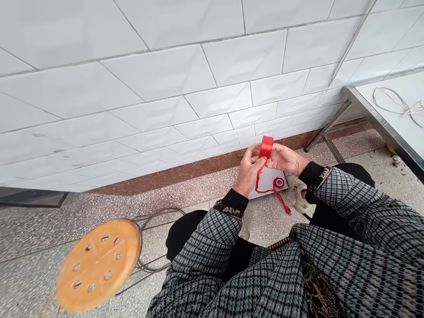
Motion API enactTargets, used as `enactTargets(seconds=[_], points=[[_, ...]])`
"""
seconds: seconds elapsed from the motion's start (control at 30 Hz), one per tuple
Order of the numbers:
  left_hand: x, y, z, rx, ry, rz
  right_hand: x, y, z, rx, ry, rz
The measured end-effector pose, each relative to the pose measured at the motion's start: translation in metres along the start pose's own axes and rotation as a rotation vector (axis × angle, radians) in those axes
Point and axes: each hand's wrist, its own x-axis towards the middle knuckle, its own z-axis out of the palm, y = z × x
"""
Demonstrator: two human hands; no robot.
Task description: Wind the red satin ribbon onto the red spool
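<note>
Where behind fingers (259,164), red ribbon (266,148) invisible.

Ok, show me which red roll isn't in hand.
The lower red roll, resting on the white surface; the other roll is held up in the left hand.

Single head-worn view, forward and down

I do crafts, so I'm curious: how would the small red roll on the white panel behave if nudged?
The small red roll seems to lie flat, so it would probably slide rather than roll. Its small size suggests little weight. The red strand beside it curves loosely, so may drag limply.
</note>
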Motion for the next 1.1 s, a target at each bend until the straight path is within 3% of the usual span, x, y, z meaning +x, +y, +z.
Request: enactTargets(seconds=[0.3, 0.53, 0.63, 0.83, 0.9, 1.0, 1.1], points=[[0.007, -0.010, -0.012, 0.118, -0.046, 0.051, -0.005, -0.003, 0.005, 0.242, 0.073, 0.163], [0.008, -0.006, -0.015, 0.082, -0.108, -0.056, -0.006, -0.001, 0.001, 0.100, 0.026, 0.171], [0.005, 0.001, -0.012, 0.005, -0.113, -0.089, -0.008, -0.007, 0.001, -0.156, 0.058, 0.050], [-0.003, 0.012, -0.014, -0.013, -0.188, -0.182, -0.013, -0.035, -0.007, -1.006, -0.061, -0.528], [-0.005, 0.013, -0.013, 0.002, -0.191, -0.212, -0.014, -0.042, -0.010, -1.210, -0.094, -0.641], [-0.006, 0.014, -0.009, -0.017, -0.145, -0.184, -0.016, -0.047, -0.013, -1.277, -0.054, -0.641], [-0.005, 0.018, -0.003, -0.085, -0.082, -0.122, -0.018, -0.048, -0.011, -1.147, 0.072, -0.596]])
